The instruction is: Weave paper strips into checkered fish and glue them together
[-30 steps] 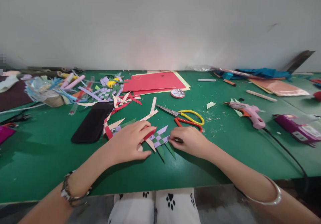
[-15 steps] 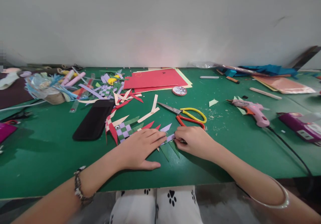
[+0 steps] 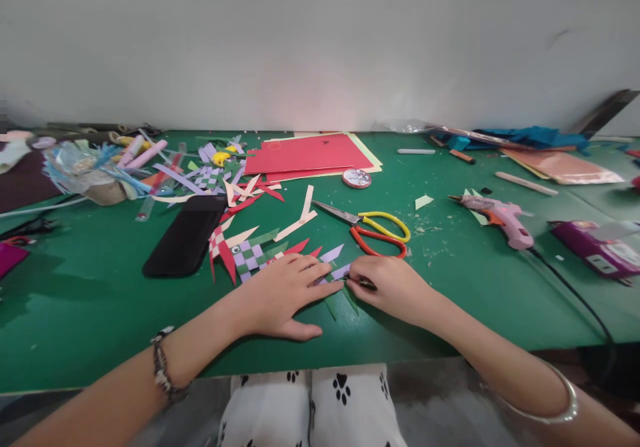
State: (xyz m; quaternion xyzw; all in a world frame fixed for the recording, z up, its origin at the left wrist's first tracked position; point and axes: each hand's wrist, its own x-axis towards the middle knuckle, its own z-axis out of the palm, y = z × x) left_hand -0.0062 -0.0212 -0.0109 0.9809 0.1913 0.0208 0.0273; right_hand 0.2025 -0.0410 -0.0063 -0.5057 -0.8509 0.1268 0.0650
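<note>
My left hand [image 3: 286,295] lies flat with its fingers spread over a woven paper fish [image 3: 246,257] in purple and green checks, which has a googly eye. The palm and fingers hide part of the weave. Beside its fingertips, my right hand [image 3: 387,283] pinches the end of a purple paper strip [image 3: 341,271] between thumb and fingers. Pointed green strips [image 3: 351,301] stick out below the two hands. Just beyond my right hand rest scissors [image 3: 370,225] with one yellow and one red handle, their blades apart from both hands.
A black phone [image 3: 186,236] and a red-checked paper piece [image 3: 218,243] lie to the left. Red paper sheets [image 3: 305,155] and a round tin [image 3: 357,178] are behind. To the right are a pink glue gun [image 3: 500,217] with a cord and a purple power strip [image 3: 593,248].
My left index finger has stretched further right, towards my right fingertips. The right hand still pinches the strip, nearly in place. The whole view has shifted slightly.
</note>
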